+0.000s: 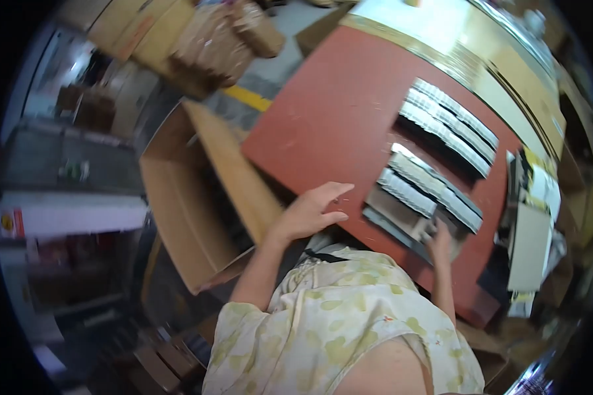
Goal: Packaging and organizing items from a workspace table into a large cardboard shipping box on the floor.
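My left hand (312,210) is held over the near edge of a red tabletop (321,123), thumb and fingers apart, with nothing between them. My right hand (440,239) reaches into a shallow grey-rimmed tray (400,234) at the table's near side. Its fingers are by the end of a short row of small white-topped pieces (407,192); blur hides whether they grip one. Behind that row, longer rows of similar pieces (435,185) lie close together, and part of the tray's brown bottom shows. Farther back sits another group of white-topped rows (447,128).
An open cardboard box (183,212) stands left of the table, its flap leaning towards the edge. Cardboard and papers (531,242) are piled at the right. Large taped cartons (529,98) border the table's far side. Wrapped brown packages (217,44) sit beyond the floor's yellow line (247,98).
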The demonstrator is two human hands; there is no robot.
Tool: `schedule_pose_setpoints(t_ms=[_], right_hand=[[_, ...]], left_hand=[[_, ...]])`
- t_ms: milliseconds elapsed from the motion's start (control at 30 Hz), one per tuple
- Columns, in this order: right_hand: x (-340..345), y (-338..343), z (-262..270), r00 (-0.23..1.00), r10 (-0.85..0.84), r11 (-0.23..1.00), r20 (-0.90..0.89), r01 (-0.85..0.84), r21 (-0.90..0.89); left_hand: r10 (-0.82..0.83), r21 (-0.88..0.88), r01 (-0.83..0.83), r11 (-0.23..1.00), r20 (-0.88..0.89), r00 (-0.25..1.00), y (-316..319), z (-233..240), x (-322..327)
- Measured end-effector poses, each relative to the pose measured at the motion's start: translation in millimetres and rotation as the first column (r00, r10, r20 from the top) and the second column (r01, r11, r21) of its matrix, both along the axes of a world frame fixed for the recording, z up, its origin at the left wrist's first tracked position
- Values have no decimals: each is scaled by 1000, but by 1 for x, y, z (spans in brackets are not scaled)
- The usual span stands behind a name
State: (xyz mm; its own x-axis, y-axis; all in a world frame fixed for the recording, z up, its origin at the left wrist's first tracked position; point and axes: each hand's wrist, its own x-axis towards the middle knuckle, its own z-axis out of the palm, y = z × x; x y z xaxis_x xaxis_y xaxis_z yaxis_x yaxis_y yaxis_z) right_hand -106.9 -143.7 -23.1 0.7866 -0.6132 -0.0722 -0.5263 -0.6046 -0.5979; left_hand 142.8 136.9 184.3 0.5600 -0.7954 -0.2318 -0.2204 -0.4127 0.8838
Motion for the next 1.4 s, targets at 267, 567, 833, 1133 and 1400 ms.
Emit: schedule_pose_setpoints(t_ms=[267,567,833,1133,1400], right_hand=[[95,91,154,970,230,942,-72,-241,-232],[364,437,236,523,849,526,79,-851,-14],[357,528,-117,308,706,552,-638,-804,222],[288,528,-204,572,616,740,-541,-656,150],[271,542,-201,772,512,716,-377,-141,683]], left_hand=[[877,-208,-860,466,-23,481,324,12,118],[951,493,-837,235,59,302,438,-236,113],[994,615,-788,24,-99,-46,446,-362,77],[988,725,-688,-16,119,102,406,-316,105],[930,476,-879,14,317,186,412,-346,46]])
